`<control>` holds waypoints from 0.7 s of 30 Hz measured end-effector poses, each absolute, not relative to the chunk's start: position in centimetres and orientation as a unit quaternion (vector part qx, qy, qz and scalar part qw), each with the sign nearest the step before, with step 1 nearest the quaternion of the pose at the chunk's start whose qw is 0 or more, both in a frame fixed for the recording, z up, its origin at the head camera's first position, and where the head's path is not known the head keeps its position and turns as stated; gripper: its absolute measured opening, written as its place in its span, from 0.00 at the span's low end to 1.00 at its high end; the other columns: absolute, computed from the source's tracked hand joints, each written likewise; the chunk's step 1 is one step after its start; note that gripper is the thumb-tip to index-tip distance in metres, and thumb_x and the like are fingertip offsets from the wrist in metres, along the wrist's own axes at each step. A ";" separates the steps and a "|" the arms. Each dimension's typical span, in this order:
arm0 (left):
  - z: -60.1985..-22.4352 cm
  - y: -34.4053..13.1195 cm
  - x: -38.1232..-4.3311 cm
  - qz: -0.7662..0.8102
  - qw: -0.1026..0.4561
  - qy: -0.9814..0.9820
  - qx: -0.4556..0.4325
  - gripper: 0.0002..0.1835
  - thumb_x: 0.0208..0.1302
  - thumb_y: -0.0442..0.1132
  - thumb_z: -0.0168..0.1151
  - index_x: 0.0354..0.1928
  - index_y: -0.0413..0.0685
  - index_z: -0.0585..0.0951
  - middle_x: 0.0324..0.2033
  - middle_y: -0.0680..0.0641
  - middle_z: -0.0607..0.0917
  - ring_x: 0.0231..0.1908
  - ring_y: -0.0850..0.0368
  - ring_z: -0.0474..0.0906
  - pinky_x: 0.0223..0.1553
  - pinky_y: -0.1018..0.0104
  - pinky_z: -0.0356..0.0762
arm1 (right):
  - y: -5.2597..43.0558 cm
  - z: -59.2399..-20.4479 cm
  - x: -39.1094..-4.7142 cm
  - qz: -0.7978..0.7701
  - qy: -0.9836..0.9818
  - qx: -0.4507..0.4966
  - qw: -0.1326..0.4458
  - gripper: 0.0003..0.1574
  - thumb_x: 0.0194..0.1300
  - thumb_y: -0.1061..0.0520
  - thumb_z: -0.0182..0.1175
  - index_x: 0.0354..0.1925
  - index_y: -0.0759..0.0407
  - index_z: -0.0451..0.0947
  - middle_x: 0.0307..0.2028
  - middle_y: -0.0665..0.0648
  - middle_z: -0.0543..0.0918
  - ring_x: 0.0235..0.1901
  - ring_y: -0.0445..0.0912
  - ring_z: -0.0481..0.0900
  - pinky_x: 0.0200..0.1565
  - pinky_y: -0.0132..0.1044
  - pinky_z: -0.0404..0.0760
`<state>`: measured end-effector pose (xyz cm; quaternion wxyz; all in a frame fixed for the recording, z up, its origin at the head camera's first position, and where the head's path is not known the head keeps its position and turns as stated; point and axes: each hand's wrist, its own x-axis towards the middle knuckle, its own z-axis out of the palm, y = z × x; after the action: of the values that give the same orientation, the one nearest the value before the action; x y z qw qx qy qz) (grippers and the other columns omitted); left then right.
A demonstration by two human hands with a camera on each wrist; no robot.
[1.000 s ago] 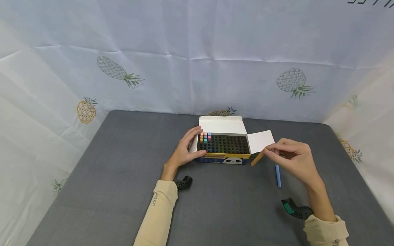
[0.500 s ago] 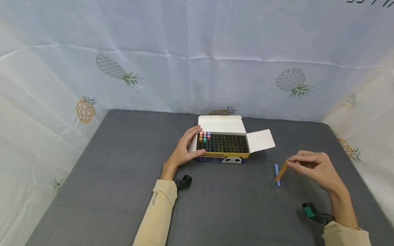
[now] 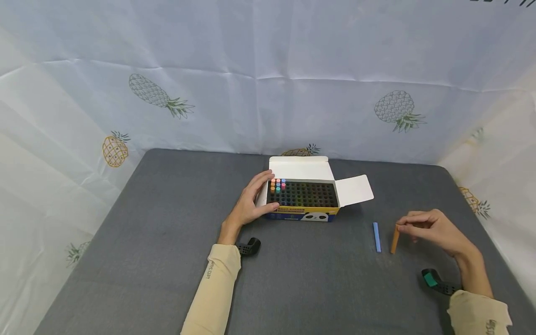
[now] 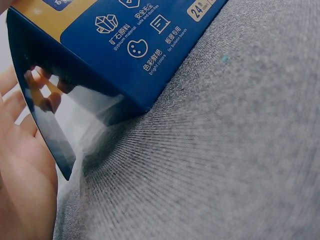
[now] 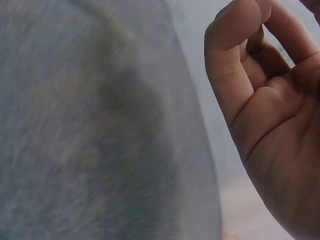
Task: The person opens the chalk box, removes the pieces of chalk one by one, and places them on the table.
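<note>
At the back middle of the table sits an open chalk box [image 3: 301, 213], blue and yellow with a panda face. My left hand [image 3: 247, 207] holds its left end, thumb at the front and fingers toward the back. In the left wrist view the box's side flap [image 4: 37, 107] stands out in front of that hand [image 4: 25, 165]. At the right, my right hand [image 3: 437, 232] pinches an orange chalk stick [image 3: 395, 239] by its upper end, the lower end at or near the tabletop. A blue chalk stick [image 3: 377, 237] lies left of it. The right wrist view shows the hand [image 5: 280, 110] but no chalk.
Several coloured chalk sticks [image 3: 278, 184] stand in the left end of the black holed insert [image 3: 311, 194]. The white lid [image 3: 300, 167] is folded back, and a white flap [image 3: 354, 190] sticks out right. Dark grey cloth covers the table [image 3: 146, 223]; a pineapple-print curtain [image 3: 268, 102] hangs behind.
My right hand has carried the orange chalk stick from beside the box's right end rightward and toward me, past the blue stick. The orange stick is now more upright. My left hand stays on the box.
</note>
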<state>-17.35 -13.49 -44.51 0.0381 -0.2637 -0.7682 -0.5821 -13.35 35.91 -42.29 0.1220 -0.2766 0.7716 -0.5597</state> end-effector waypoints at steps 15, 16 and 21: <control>-47.0 -13.9 -18.8 -0.576 0.055 -0.766 -0.280 0.40 0.63 0.49 0.73 0.74 0.45 0.69 0.77 0.41 0.62 0.78 0.41 0.59 0.76 0.39 0.61 | 35.6 -44.8 -14.2 -0.466 0.858 -0.194 0.091 0.13 0.72 0.70 0.58 0.50 0.76 0.83 0.23 0.47 0.82 0.19 0.44 0.74 0.23 0.38 0.73; -47.0 -13.9 -18.8 -0.575 0.055 -0.767 -0.280 0.42 0.64 0.54 0.72 0.74 0.45 0.69 0.77 0.41 0.62 0.78 0.41 0.58 0.76 0.39 0.61 | 35.5 -44.8 -14.3 -0.461 0.862 -0.187 0.093 0.13 0.72 0.69 0.58 0.50 0.76 0.83 0.22 0.47 0.81 0.18 0.44 0.74 0.23 0.38 0.73; -46.9 -13.8 -18.7 -0.570 0.056 -0.772 -0.276 0.50 0.60 0.72 0.64 0.74 0.44 0.68 0.77 0.41 0.62 0.78 0.41 0.59 0.75 0.39 0.61 | 35.3 -44.8 -14.7 -0.434 0.878 -0.178 0.096 0.14 0.72 0.66 0.60 0.50 0.75 0.84 0.17 0.46 0.79 0.14 0.44 0.71 0.20 0.37 0.70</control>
<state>-18.73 -13.80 -46.94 0.0559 -0.2755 -0.7720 -0.5701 -14.66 35.26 -44.85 0.0964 -0.1781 0.8780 -0.4338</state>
